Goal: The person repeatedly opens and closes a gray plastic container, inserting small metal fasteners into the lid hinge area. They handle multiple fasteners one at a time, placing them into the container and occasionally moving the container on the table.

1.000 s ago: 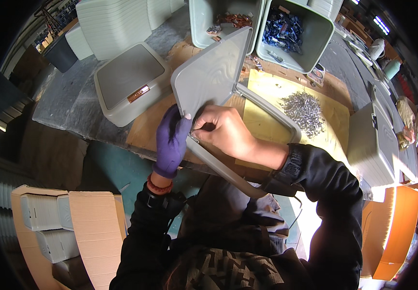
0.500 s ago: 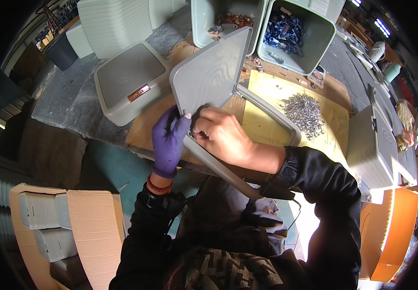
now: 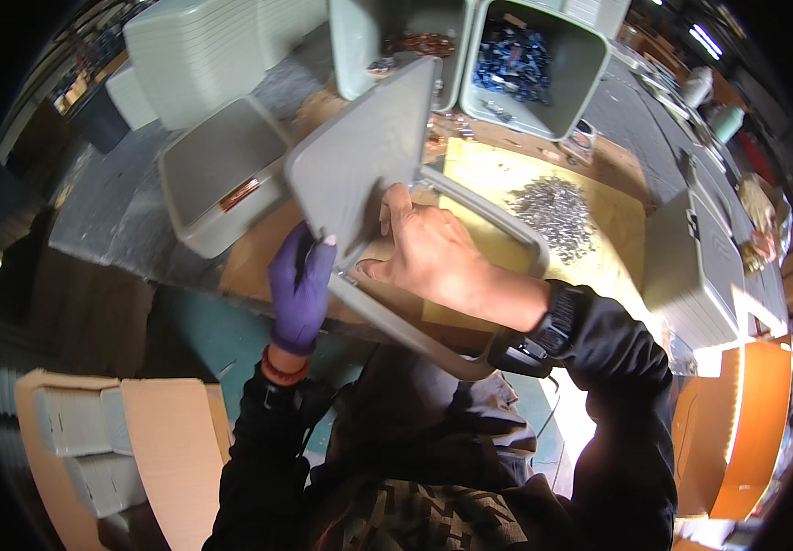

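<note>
A grey plastic lid frame (image 3: 410, 329) lies tilted at the table's near edge, its hinged flap (image 3: 360, 147) standing up. My left hand (image 3: 299, 292), in a purple glove with bare fingertips, is closed on the corner where flap and frame meet. My bare right hand (image 3: 441, 250) is just right of that corner, thumb and fingers apart, with nothing visible in it. Its thumb tip is close to the inner hinge corner. To the right, a pile of small silver metal pieces (image 3: 552, 219) rests on a yellow sheet (image 3: 619, 216).
A grey lidded box (image 3: 229, 151) with a copper-coloured catch stands left. Behind are two bins, one with copper-coloured pieces (image 3: 427, 44), the other with blue pieces (image 3: 513, 64). Stacked pale bins (image 3: 196, 60) stand far left, grey lids (image 3: 704, 266) right. A cardboard carton (image 3: 172, 450) is lower left.
My right hand's fingers have opened from a pinch at the hinge corner and drawn slightly away. The left hand keeps its hold. The whole view has shifted a little.
</note>
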The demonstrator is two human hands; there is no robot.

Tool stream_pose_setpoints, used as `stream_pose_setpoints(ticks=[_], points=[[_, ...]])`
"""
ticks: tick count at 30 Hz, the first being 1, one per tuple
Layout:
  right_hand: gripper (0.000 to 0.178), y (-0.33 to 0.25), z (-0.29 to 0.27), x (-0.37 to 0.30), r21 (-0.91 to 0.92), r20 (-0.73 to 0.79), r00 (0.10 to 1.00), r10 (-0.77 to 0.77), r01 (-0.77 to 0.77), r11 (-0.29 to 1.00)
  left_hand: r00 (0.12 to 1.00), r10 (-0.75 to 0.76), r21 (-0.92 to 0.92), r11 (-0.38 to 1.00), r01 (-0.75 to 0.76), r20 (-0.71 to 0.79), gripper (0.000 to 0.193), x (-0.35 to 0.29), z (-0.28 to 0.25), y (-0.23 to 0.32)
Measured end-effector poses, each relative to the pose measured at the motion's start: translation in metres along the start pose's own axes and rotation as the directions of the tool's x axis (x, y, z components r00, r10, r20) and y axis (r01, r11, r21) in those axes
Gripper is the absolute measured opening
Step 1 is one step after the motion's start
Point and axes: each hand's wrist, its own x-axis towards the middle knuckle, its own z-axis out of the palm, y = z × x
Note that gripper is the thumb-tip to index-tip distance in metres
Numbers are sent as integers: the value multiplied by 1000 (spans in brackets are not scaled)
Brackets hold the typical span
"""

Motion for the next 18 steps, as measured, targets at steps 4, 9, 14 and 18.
stream_pose_setpoints(ticks=[4,9,14,18], points=[[21,67,-71,-9,-138,-136,987,86,-105,985,934,299,385,853,-354,197,21,6,2,-3],[15,153,-98,-15,-175,-79,995,55,-68,982,973,195,254,941,-222,125,17,21,-5,-9],[15,181,-76,-17,-122,-12,986,164,-164,979,978,147,216,960,-177,150,18,21,-5,-13],[14,178,-82,-11,-96,56,977,205,-200,975,981,135,195,967,-162,141,17,19,-4,-15]])
